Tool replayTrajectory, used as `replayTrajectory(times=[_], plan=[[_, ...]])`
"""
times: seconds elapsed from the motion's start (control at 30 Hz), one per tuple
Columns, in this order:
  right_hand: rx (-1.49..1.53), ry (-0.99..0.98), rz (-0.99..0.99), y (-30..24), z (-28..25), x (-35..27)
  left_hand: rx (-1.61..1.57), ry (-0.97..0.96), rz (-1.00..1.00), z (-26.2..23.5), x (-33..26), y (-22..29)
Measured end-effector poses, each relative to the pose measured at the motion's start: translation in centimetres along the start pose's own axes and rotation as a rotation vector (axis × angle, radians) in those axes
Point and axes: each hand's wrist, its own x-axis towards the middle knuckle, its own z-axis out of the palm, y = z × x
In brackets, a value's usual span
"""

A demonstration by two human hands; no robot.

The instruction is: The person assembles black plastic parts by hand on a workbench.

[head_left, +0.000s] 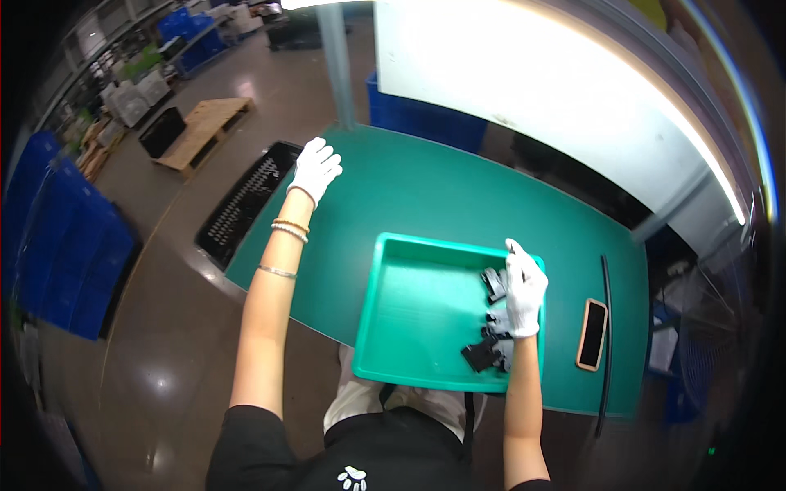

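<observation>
Green tray (409, 327), table centre: small black parts (491, 323) under gloved right hand (522, 290), fingers loosely spread. Black slotted crate (246, 200), table's left end: left hand (315, 168) reaching over it, released, holding nothing.

Overhead panel glare, dark fisheye-bent edges

A green desk (426, 192) carries the things. On it lies a shallow green tray (409, 319) near the front edge, and to the right of the tray, apart from it, a phone (592, 334) lies flat with a thin black strip (607, 327) just beside it. A black perforated tray (246, 200) sits at the desk's left edge.
</observation>
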Motion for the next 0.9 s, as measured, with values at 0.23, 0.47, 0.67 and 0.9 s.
replayTrajectory(times=[0.23,0.47,0.67,0.9], plan=[[0.294,0.306,0.22,0.9,-4.3,1.0,0.512,-0.351,0.206,25.5,-3.1,14.6],[0.338,0.291,0.231,0.8,-4.2,0.8,0.836,-0.624,0.206,37.2,-8.5,14.0],[0.177,0.241,0.214,0.6,-4.1,0.5,0.882,-0.519,0.104,41.8,-7.9,12.2],[-0.077,0.241,0.125,5.4,-3.5,0.6,0.706,-0.484,0.12,39.4,-8.1,13.7]])
